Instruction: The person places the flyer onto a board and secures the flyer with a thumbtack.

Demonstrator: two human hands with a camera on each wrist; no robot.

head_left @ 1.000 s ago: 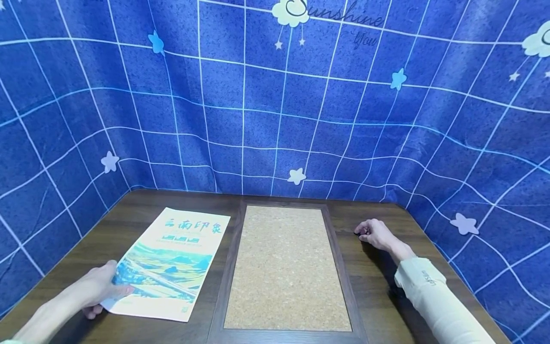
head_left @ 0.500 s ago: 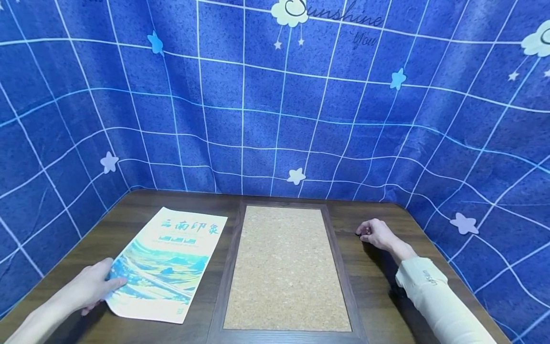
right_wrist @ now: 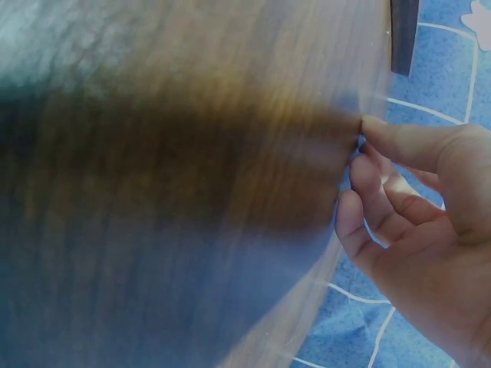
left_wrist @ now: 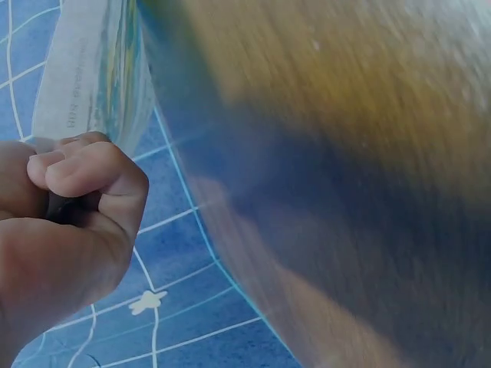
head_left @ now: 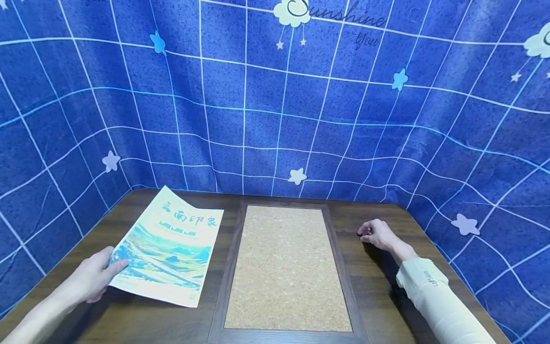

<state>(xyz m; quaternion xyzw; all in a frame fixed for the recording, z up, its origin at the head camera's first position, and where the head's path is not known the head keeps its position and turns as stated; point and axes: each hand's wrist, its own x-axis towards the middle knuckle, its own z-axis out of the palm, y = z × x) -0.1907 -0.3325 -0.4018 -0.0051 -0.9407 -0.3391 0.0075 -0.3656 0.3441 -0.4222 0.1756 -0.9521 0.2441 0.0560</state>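
A printed paper poster (head_left: 169,248), with blue characters across its top and a painted landscape below, is in my left hand (head_left: 88,277). The thumb lies on its printed face and the other fingers go behind its lower left edge. The poster's top left corner rises and the sheet bows. In the left wrist view, the poster (left_wrist: 80,77) extends up beyond the curled fingers. To the right of a framed cork board (head_left: 288,267), my right hand (head_left: 380,235) rests with its fingertips on the table. In the right wrist view its fingers (right_wrist: 368,192) are loosely bent.
The dark wooden table (head_left: 378,296) carries the cork board in its brown frame (head_left: 339,258), between the two hands. A blue curtain (head_left: 266,134) with white lines and stars surrounds the table at the back and sides.
My left hand has lifted the poster a little; its lower edge has moved up and its top left corner has risen. My right hand has stayed almost in place.
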